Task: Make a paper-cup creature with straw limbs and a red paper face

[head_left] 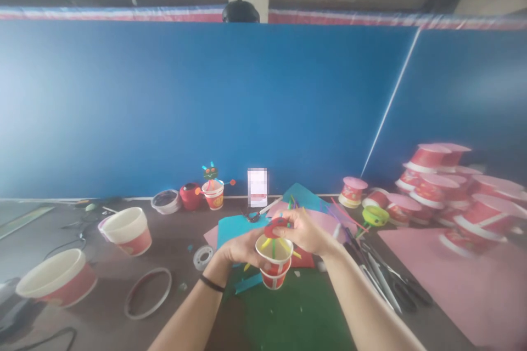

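Two red and white paper cups (276, 281), one seated in the other, stand upright on the table in front of me. My left hand (246, 247) is closed round the left side of the upper cup, its thumb on the wall. My right hand (305, 230) pinches a red round piece (275, 227) just over the rim. A green strip (274, 248) runs from under this piece into the cup. Yellow strips (284, 244) show at the cup's mouth, and one sticks out to the right. Fingers partly cover the red piece.
A green mat (302, 312) lies beneath the cups. Scissors (382, 279) and pink paper (457, 285) are at right, before stacked cups (436, 189). White tape (203, 258), a cup ring (148, 293) and large paper tubs (127, 233) sit left. A decorated cup figure (214, 196) stands behind.
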Tool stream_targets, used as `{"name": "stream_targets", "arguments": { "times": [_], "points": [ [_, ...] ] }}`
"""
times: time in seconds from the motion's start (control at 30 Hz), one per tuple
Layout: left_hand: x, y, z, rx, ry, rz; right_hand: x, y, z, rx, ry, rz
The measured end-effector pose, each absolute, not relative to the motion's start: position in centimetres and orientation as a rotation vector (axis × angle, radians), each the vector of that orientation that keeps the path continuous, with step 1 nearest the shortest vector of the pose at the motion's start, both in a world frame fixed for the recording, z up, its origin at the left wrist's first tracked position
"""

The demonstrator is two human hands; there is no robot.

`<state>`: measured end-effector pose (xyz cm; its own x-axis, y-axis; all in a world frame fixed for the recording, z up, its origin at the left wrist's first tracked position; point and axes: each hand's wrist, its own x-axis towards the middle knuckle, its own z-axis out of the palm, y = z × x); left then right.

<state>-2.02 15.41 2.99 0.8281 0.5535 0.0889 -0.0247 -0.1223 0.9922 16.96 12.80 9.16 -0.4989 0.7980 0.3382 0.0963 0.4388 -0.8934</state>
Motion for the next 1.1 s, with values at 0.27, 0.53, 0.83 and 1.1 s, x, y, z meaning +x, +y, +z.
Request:
{"name": "stream_targets", "arguments": {
  "times": [0.27, 0.53, 0.83, 1.1],
  "points": [
    [-1.9, 15.6, 3.5, 1.78, 0.48, 0.454, 17.4, 12.7, 9.4, -0.744, -1.903, 1.115],
    [-2.3, 15.9, 2.5, 1.726, 0.428, 0.496, 17.6, 12.9, 9.1, -0.763, -1.889, 1.094],
    [-2.5, 16.0, 2.3, 1.69, 0.441, 0.544, 17.2, 12.9, 8.6, -0.824, -1.844, 1.061],
    [-2.4, 16.1, 1.9, 1.61, 0.411, 0.535, 17.2, 13.5, 8.0, -0.851, -1.927, 1.012]
  ]
}}
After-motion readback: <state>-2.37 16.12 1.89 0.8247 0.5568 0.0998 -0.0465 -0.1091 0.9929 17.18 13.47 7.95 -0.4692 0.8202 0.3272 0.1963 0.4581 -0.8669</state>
